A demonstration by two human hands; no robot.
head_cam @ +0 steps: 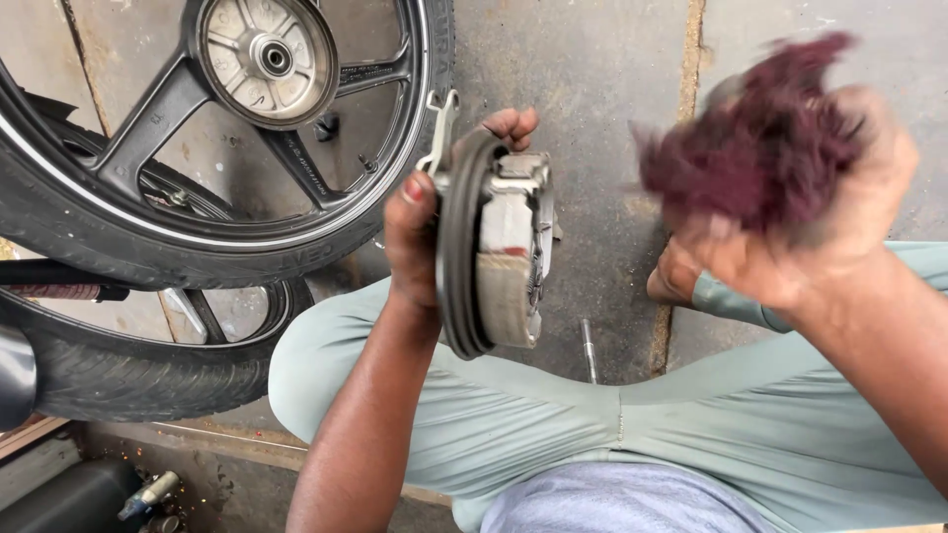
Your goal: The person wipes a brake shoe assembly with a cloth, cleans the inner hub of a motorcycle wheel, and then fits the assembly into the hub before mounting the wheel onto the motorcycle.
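My left hand point(425, 237) sits at frame centre, fingers curled around a round brake plate point(494, 247) held on edge, thumb on the near rim and fingertips showing over the top. The plate's grey brake shoes point(509, 262) face right, and a small metal lever point(439, 128) sticks up from its top edge. My right hand point(820, 227), upper right of frame, is blurred and closed on a wad of maroon cotton waste point(760, 138), which bulges out above the fingers; it is near the plate but apart from it. Below both hands, my knees in pale green trousers point(553, 415) fill the lower middle and right, with a bare foot point(671, 286) just visible between the hands. A thin metal rod point(589, 350) lies on the concrete floor point(592, 79) between the legs. Upper left, a black alloy wheel point(197, 128) with tyre, its bare hub point(267, 59) facing me. Under it, left edge, a second tyre point(128, 365). Lower left corner, a dark container point(69, 494) and a small bottle point(148, 494), too dim to tell more.
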